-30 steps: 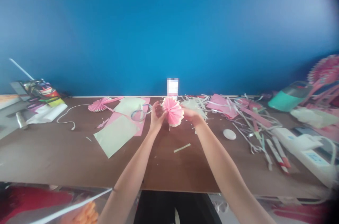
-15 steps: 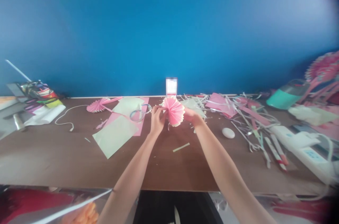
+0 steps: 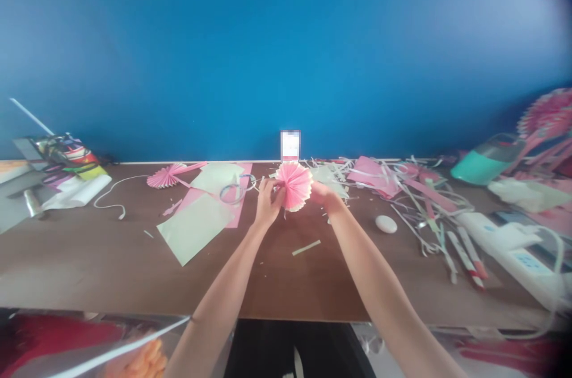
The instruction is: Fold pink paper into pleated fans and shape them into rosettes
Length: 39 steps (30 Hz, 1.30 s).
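A pink pleated paper rosette (image 3: 295,186) with a pale scalloped edge is held up over the brown table, between my two hands. My left hand (image 3: 269,199) pinches its left side with thumb and finger. On the right side, my right hand (image 3: 322,194) grips it from behind; the rosette hides most of those fingertips. Beyond the rosette a small phone (image 3: 290,145) with a lit screen leans at the blue wall. Under and in front of the hands, a thin pale paper strip (image 3: 306,247) lies on the table (image 3: 308,288).
Pale green sheets (image 3: 192,229), a pink paper fan (image 3: 165,176) and a roll of clear tape (image 3: 231,194) lie on the left. Paper scraps (image 3: 375,175), a white oval object (image 3: 385,223), pens (image 3: 465,259) and a power strip (image 3: 513,253) are on the right.
My left fingers have shifted slightly on the rosette's left edge, and the rosette has turned a little. My right hand stays nearly where it was.
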### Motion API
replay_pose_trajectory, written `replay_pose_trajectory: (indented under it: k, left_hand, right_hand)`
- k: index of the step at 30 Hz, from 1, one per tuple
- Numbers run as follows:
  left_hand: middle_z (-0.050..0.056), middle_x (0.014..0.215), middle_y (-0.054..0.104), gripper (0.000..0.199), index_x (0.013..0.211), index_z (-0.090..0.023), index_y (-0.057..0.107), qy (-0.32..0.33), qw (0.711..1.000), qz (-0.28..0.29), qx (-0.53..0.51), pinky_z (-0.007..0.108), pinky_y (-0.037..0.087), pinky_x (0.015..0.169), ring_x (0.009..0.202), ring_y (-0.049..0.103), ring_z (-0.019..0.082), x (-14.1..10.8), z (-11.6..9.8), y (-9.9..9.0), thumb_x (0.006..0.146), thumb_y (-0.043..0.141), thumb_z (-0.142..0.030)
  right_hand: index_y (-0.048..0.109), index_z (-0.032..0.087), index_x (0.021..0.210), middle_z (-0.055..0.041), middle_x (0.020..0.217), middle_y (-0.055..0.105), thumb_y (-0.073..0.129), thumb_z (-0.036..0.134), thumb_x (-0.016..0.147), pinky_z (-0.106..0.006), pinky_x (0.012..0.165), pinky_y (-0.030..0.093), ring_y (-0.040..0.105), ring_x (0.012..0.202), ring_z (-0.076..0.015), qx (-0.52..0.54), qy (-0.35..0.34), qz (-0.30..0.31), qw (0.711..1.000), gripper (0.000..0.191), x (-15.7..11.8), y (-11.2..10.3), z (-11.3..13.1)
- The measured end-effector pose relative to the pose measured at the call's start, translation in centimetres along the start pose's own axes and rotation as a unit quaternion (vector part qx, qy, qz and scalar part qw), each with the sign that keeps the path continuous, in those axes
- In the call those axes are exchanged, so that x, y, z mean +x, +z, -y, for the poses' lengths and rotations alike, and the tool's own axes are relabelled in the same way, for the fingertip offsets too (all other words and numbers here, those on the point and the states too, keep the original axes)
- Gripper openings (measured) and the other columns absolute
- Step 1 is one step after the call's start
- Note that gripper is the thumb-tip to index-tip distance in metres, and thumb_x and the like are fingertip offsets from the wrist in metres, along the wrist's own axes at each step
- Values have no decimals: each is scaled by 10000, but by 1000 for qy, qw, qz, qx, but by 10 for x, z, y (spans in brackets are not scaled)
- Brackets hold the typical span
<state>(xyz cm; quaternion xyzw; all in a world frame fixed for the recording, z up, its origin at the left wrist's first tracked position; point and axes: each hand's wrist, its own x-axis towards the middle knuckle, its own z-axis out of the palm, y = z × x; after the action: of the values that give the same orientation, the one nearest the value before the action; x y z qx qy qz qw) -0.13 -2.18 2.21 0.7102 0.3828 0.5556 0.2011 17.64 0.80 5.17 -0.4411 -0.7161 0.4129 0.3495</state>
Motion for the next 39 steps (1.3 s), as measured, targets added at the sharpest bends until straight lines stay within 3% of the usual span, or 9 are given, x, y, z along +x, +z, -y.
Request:
replay_pose_trajectory:
  k: [6,8,16,21,25,33,39]
  left_hand:
    - [62,1005,599,212,1063,-234,593,-26,999,-11,-33,324,448,790,922,551,192,-1,-3,3,884,555,-341]
    - [63,1026,599,244,1110,-242,585,-40,997,-21,-58,325,455,793,910,562,186,-2,-3,3,900,529,-352]
    - [51,969,583,188,935,-221,649,-79,994,-50,-52,263,448,619,801,575,155,2,6,4,859,589,-382]
    - [46,936,603,198,901,-198,652,-99,990,-45,-87,253,470,620,772,593,145,3,13,4,838,613,-381]
    - [44,921,645,160,909,-200,662,-105,988,-39,-104,289,482,736,822,615,157,4,17,6,847,599,-333]
    - [25,843,641,110,870,-183,641,-97,981,-59,-160,268,450,679,770,599,156,2,29,5,787,573,-209]
    - [37,905,649,254,937,-174,634,-112,981,-57,-147,261,454,700,840,594,168,-1,29,3,714,540,-94]
  right_hand:
    - [666,219,989,-48,840,673,500,279,841,-335,749,528,628,831,-207,148,34,66,986,231,4,0,0]
    - [672,212,964,-39,833,674,518,253,817,-327,766,526,625,815,-194,152,27,73,985,217,3,0,5]
    - [671,172,761,-19,677,651,497,122,697,-254,660,505,609,690,-164,32,36,46,998,193,1,5,33]
    - [652,147,728,-18,651,647,495,126,672,-213,574,448,588,631,-140,-26,28,56,998,167,6,6,30]
    - [626,158,671,-8,662,649,548,150,667,-205,525,374,531,591,-115,-150,6,13,989,79,9,4,27]
    - [625,170,782,-20,791,664,609,224,767,-217,602,390,569,682,-122,-204,-120,-43,971,59,9,6,34]
    - [611,175,889,-44,879,666,606,316,851,-228,617,398,573,706,-135,-221,-175,-57,958,147,10,7,30]
